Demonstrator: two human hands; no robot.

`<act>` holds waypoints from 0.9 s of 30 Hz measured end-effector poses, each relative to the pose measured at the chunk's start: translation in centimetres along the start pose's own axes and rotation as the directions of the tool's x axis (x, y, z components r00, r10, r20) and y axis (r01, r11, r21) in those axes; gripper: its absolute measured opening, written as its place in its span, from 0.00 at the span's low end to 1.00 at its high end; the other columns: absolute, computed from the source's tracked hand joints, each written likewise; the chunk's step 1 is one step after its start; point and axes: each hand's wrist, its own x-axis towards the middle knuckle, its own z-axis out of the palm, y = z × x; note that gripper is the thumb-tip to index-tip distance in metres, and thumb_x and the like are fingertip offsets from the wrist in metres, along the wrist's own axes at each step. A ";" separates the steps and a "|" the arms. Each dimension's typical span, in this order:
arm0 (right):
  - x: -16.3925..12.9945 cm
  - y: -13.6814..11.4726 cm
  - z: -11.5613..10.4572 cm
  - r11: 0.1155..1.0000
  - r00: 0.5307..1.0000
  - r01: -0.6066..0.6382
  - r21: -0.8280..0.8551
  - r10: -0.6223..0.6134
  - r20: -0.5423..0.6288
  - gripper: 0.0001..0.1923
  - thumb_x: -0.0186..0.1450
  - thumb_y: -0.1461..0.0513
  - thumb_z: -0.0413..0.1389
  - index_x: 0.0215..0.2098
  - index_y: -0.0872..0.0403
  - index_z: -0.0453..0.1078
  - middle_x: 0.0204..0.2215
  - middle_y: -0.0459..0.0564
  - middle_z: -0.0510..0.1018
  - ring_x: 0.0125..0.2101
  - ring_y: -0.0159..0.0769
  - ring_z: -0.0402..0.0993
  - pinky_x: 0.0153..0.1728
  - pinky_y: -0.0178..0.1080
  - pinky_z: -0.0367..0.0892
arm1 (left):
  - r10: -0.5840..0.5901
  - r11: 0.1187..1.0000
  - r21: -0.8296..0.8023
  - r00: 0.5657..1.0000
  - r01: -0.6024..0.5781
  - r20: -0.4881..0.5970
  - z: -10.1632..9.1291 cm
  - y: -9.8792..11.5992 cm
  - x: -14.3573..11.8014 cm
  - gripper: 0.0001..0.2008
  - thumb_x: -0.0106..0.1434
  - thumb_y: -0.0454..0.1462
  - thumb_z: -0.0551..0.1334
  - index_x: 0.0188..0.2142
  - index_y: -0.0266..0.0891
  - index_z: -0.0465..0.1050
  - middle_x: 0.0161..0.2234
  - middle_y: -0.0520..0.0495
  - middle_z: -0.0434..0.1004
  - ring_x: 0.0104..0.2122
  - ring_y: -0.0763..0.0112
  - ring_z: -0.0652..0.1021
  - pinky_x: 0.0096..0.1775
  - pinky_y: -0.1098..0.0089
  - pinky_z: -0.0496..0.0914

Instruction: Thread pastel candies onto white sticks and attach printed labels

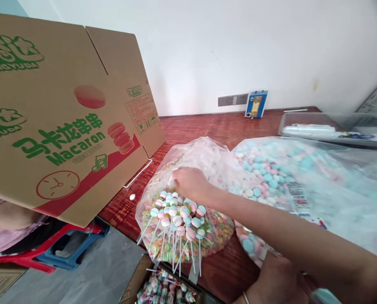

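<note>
My right hand (190,182) reaches in from the right, its fingers curled closed at a clear plastic bag (207,154) of colourful ring-shaped candies (222,226). What its fingertips hold, if anything, is hidden. On the bag, below that hand, lies a cluster of pastel marshmallow lollipops (178,215), white sticks pointing toward me. My left hand (279,278), with a bracelet at the wrist, is low under my right forearm. It looks curled and is partly blurred. A pale teal thing (324,296) shows beside its fingers, too unclear to name.
A large bag of pink and blue marshmallows (271,169) lies at right. Behind it stands a clear plastic tub (302,120). A tall cardboard carton (64,109) fills the left. Below the table edge is an open box of wrapped sweets (166,289). A seated person's arm (11,215) shows beside stools.
</note>
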 end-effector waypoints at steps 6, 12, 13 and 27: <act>-6.9 7.1 0.2 0.977 0.968 -0.198 -0.080 0.207 0.139 0.10 0.70 0.61 0.55 0.43 0.58 0.74 0.41 0.54 0.79 0.42 0.42 0.77 0.43 0.46 0.73 | -0.045 0.998 -0.048 0.998 0.047 0.035 0.0 -0.8 0.7 0.21 0.42 0.39 0.77 0.35 0.33 0.79 0.27 0.47 0.73 0.24 0.75 0.72 0.22 0.76 0.61; -8.9 7.4 1.0 0.977 0.977 -0.205 0.052 0.200 0.079 0.10 0.72 0.64 0.50 0.43 0.59 0.72 0.39 0.54 0.79 0.37 0.37 0.76 0.38 0.40 0.70 | 0.036 0.999 0.003 0.999 -0.036 -0.024 0.0 -1.9 1.5 0.20 0.42 0.38 0.77 0.35 0.32 0.80 0.28 0.43 0.76 0.22 0.74 0.72 0.20 0.75 0.61; -9.7 7.6 0.3 0.977 0.980 -0.199 0.080 0.196 0.039 0.11 0.72 0.66 0.47 0.39 0.59 0.72 0.35 0.53 0.79 0.35 0.36 0.75 0.36 0.38 0.68 | 0.033 0.999 0.004 0.998 -0.033 -0.044 -0.2 -2.2 1.7 0.21 0.41 0.39 0.78 0.35 0.31 0.80 0.27 0.43 0.75 0.21 0.74 0.72 0.20 0.74 0.61; -39.2 10.2 1.3 0.691 0.743 -0.264 0.673 0.591 -0.315 0.14 0.71 0.53 0.48 0.42 0.50 0.73 0.27 0.46 0.77 0.27 0.34 0.75 0.29 0.31 0.72 | -0.013 0.996 -0.089 1.000 0.011 -0.026 0.2 0.5 1.8 0.12 0.51 0.31 0.74 0.33 0.35 0.75 0.28 0.51 0.77 0.26 0.74 0.76 0.27 0.75 0.71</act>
